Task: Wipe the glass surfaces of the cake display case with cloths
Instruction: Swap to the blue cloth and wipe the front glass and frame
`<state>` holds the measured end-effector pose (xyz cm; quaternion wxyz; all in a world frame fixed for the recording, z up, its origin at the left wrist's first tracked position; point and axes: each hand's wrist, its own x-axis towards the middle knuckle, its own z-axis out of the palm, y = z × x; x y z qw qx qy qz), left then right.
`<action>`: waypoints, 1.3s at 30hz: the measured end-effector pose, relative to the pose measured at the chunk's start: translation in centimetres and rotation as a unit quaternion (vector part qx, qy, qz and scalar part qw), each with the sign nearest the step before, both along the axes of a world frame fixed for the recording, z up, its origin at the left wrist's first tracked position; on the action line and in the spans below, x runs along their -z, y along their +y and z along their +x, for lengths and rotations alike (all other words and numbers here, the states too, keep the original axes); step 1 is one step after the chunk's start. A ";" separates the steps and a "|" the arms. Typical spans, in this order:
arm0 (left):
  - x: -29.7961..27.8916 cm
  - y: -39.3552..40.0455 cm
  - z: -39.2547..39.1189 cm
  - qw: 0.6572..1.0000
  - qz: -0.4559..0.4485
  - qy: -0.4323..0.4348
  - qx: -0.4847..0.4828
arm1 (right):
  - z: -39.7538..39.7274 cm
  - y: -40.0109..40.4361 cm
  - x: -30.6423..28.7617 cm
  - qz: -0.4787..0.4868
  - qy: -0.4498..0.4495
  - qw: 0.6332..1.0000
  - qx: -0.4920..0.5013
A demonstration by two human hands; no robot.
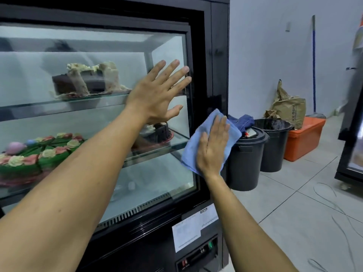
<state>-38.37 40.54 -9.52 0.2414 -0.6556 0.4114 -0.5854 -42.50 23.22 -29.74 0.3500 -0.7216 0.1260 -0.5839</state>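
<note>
blue cloth (193, 152) is pressed flat on display case (218, 55) frame under spread right hand (213, 149), glass (98, 118) braced by flat-fingered left hand (157, 93) above-left

Both hands flat, fingers straight: left (157, 93) raised, right (213, 148) lower.

Two bare forearms are seen, with no sleeve reaching into view on either. The left hand (157, 95) is uncovered: no glove, ring, watch or wristband is worn. The right hand (213, 148) is likewise ungloved, and its wrist is left bare. Short, unpainted nails are shown on the fingers.
</note>
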 end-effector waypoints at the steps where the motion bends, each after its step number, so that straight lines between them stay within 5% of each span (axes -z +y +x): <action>1: 0.1 -0.1 0.1 1.000 -0.002 -0.008 0.000 | -0.4 0.0 2.6 0.013 0.000 1.000 -0.018; 3: -0.1 -0.1 0.1 1.000 -0.002 -0.019 -0.006 | -1.7 1.3 8.4 0.123 -0.083 0.987 -0.063; 5: -0.1 0.1 0.0 1.000 -0.002 -0.014 -0.005 | -1.7 3.3 13.2 0.366 -0.129 0.919 -0.076; 6: 0.0 0.1 0.0 1.000 -0.002 -0.013 -0.003 | -2.2 4.2 13.4 0.443 -0.083 0.889 -0.076; 10: 0.0 0.0 -0.1 1.000 -0.004 -0.013 0.002 | -1.6 3.8 7.3 0.507 0.016 0.862 0.005; 17: 0.3 0.5 -0.8 0.982 -0.184 0.043 0.020 | 0.0 0.9 -13.2 0.200 -0.048 0.977 0.054; 25: 0.5 0.1 -0.3 0.978 -0.200 0.049 0.041 | 0.4 0.3 -33.2 -0.021 -0.067 0.997 0.040; 30: 0.1 0.3 -0.9 0.976 -0.198 0.073 0.061 | 0.6 -1.9 -30.7 -0.321 -0.059 0.945 0.032; 35: -1.5 4.4 -1.6 0.987 -0.133 0.057 0.069 | 0.9 -4.1 -27.7 -0.172 -0.062 0.983 0.033; 39: 1.7 8.6 -0.8 0.992 -0.113 0.046 0.011 | 1.2 -3.1 -19.9 -0.103 -0.068 0.992 0.026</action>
